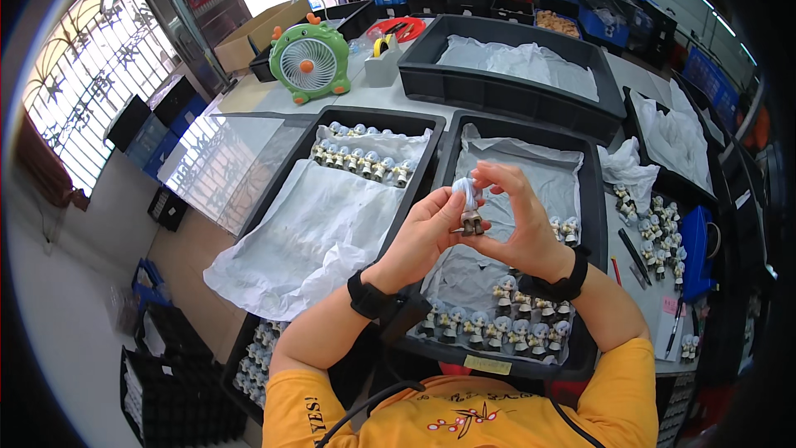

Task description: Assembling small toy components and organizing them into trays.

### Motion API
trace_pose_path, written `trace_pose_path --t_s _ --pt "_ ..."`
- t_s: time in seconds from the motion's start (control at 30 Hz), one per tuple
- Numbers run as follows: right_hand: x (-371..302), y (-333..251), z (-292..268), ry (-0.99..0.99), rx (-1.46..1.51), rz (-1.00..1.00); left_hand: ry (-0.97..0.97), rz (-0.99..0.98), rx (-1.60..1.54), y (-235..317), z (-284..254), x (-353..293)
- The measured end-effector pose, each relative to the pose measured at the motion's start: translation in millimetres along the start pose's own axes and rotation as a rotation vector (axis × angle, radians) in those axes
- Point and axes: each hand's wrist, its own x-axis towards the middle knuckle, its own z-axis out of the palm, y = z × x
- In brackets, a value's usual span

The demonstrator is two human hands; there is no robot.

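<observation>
The figurine (469, 214) is upright above the near tray (590, 294), lightly pinched by the left hand (427, 222); the right hand (532, 228) curves half-open beside it, contact unclear. A gentle grip should spare small parts. Figurines (497, 332) line that tray's paper (464, 270); the left tray (429, 141) has rows at its far end; the far tray (489, 90) shows paper.

1 green fan (309, 65), barred window (93, 87)

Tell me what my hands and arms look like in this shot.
The left hand and right hand are ungloved, each with a black wristband at the wrist. The short sleeves are yellow, the left one with dark lettering.
</observation>
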Motion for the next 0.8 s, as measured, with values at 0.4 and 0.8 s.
trace_pose_path --t_s 0.4,0.8 --pt "-3.9 5.5 -4.6 -0.059 0.06 0.165 -0.206 0.012 -0.198 -2.1 -6.9 2.8" --pt "-0.5 11.2 -13.6 0.026 0.056 0.245 -0.014 0.37 -0.093 72.6 -14.9 -8.1"
